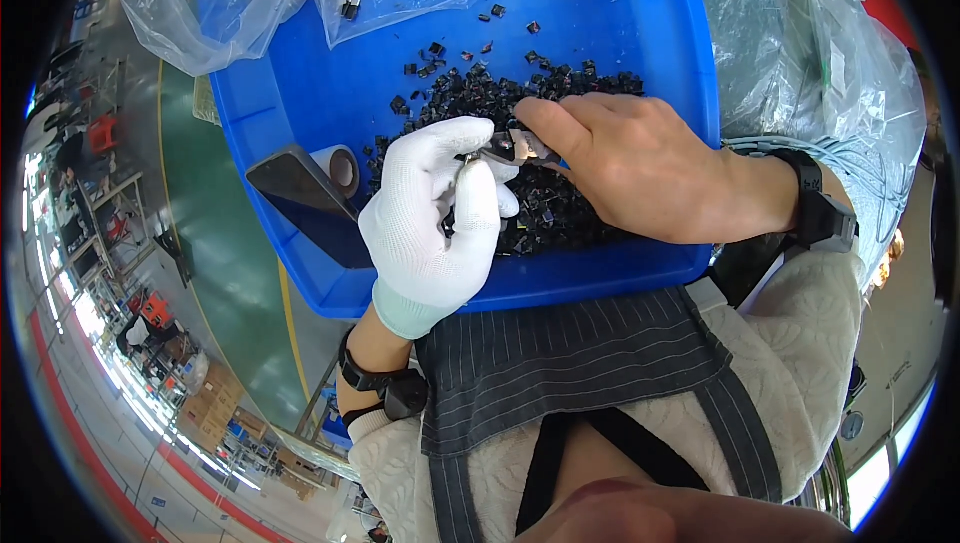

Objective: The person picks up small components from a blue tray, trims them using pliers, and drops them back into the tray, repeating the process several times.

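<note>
My left hand, in a white knit glove, is closed, its thumb and forefinger pinching a small dark part with a metallic glint. My bare right hand is closed round a short metal hand tool; its far end points at the pinched part and its exact kind is hidden by my fingers. Both hands are over a heap of small black parts with shiny metal bits in a blue plastic bin. The glove and the tool meet or nearly meet above the heap.
A phone-like dark slab leans in the bin's left side, beside a white tape roll. Clear plastic bags with more small parts lie over the far rim. Plastic-wrapped cables lie right of the bin. A green floor shows at left.
</note>
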Demonstrator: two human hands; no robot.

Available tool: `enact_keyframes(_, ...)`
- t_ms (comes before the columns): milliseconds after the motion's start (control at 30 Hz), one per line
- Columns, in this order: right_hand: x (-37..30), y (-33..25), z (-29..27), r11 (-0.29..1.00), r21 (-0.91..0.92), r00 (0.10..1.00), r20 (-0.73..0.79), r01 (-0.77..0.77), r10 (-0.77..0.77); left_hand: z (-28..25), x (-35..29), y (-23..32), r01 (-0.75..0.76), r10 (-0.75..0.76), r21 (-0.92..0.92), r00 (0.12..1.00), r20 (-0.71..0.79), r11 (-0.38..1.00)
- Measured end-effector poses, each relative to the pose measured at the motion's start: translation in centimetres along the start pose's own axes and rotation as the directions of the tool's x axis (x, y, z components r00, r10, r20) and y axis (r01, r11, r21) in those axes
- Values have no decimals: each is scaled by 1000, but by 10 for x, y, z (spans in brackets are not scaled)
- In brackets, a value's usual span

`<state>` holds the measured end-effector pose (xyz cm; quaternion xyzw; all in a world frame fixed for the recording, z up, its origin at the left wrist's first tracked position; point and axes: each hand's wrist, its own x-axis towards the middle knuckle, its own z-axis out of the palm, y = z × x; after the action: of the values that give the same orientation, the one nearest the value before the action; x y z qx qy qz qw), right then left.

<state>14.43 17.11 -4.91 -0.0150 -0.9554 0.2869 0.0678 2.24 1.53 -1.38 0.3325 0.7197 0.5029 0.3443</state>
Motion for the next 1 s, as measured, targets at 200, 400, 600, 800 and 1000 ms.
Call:
enact_keyframes(200, 6, -3, -13, 910, 390, 974, 218, -142, 58, -4, 3, 4, 97, -90, -223, 995, 44, 970)
enact_keyframes(400, 3, 0, -3, 971, 237, 1000, 12, -16, 14, -5, 3, 5, 118, -108, -223, 993, 55, 968)
enact_keyframes(600, 3, 1, 2, 999, -36, 991, -128, 31, -35, -1, 1, 3, 62, -58, -186, 998, 25, 981)
enact_keyframes(800, 2, 1, 2, 997, -69, 995, -89, 31, -37, -1, 0, 1, 36, -35, -51, 999, 28, 998)
enact_keyframes(1000, 3, 2, 2, 991, -132, 994, -103, 27, -41, 2, 3, 2, 53, -54, -91, 999, 0, 994)
